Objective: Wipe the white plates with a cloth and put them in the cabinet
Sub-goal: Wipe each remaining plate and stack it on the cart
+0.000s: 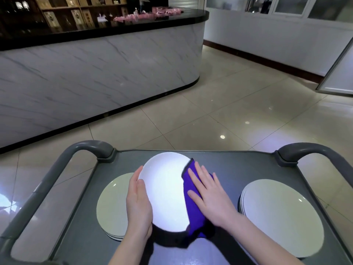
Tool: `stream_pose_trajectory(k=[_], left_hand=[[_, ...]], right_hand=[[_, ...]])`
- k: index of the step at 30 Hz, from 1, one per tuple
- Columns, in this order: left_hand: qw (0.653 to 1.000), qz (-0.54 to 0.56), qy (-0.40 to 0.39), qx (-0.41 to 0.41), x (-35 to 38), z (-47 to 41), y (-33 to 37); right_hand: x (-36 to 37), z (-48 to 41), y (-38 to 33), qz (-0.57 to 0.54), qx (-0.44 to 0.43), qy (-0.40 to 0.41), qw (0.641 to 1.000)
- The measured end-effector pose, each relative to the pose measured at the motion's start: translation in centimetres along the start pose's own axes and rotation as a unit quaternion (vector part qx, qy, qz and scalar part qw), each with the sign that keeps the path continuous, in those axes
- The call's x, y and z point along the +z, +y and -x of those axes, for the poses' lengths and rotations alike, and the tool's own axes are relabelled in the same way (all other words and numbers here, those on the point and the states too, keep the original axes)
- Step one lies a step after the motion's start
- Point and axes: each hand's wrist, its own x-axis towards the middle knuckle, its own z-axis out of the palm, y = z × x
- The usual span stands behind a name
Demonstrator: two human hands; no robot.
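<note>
1. The left hand (138,205) grips the left rim of a white plate (164,192). Its fingers (138,172) lie pressed together along the rim, with the thumb on the upper face.
2. The plate sits at the middle of the cart (238,169), raised above the cart top and tilted. A dark shadow falls under its near edge.
3. The right hand (212,197) lies flat on a purple cloth (195,217). Its fingers (196,176) are straight and slightly spread, pressing the cloth against the right side of the plate.
4. The cloth covers the plate's right rim. Its near end hangs over the near edge of the plate.
5. A left stack of plates (110,205) rests on the cart top, partly hidden by the left hand and the held plate.
6. A right stack of plates (280,217) rests on the cart top, just beside the right wrist and apart from the held plate.
7. The grey left handle (91,146) and right handle (309,148) curve up at the far corners of the cart.
8. Beyond the cart lies a glossy tiled floor (229,104).
9. A marble-fronted counter (95,77) with a black top stands at the far left and carries pink items (145,16).
10. Wooden shelves (66,14) stand behind the counter.
</note>
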Motion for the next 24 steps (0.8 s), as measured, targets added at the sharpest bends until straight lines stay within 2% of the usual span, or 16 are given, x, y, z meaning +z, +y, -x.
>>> stream_pose_trajectory(k=[3, 6, 9, 13, 15, 18, 21, 24], left_hand=[[1.000, -0.014, 0.000, 0.023, 0.0, -0.3, 0.0], [1.000, -0.011, -0.010, 0.023, 0.6, -0.1, -0.5], [0.999, -0.010, -0.041, 0.004, 1.4, 0.4, -0.4], [0.998, -0.006, -0.065, 0.009, 1.3, -0.1, 0.1], [0.997, -0.010, -0.074, 0.015, 1.1, -0.2, 0.4], [0.997, -0.023, -0.068, 0.012, 1.2, 0.2, -0.2], [0.999, -0.016, -0.040, -0.001, 1.2, 0.8, -0.8], [1.000, -0.008, -0.022, -0.006, 1.0, 0.4, -0.9]], right_hand=[[1.1, 3.4, -1.4, 0.010, -0.038, -0.037, 0.999], [1.6, 4.3, -4.6, -0.049, -0.077, -0.062, 0.994], [1.4, 2.8, -7.0, -0.079, -0.115, -0.042, 0.989], [1.0, 0.2, -7.1, -0.038, -0.149, -0.002, 0.988], [0.8, -1.0, -6.6, -0.039, -0.143, 0.021, 0.989], [0.4, -2.6, -5.5, -0.056, -0.086, 0.050, 0.993], [0.0, -3.2, -4.1, -0.074, -0.031, 0.052, 0.995], [0.2, -1.9, -2.7, -0.040, 0.001, 0.039, 0.998]])
